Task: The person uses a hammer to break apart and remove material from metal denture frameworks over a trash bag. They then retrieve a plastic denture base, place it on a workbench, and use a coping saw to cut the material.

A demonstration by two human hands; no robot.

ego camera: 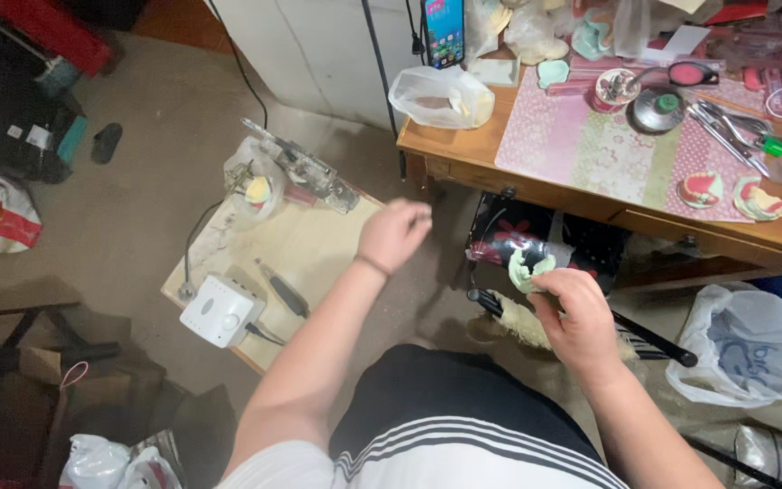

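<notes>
Right hand (570, 312) grips a pale green dental cast (529, 266), held in the air below the front edge of the wooden worktop (536, 181). Left hand (394, 233) is loosely curled, holding nothing, above the right edge of a low board (309, 244). On that board: a white control box (220, 311), a handpiece (282, 290).
</notes>
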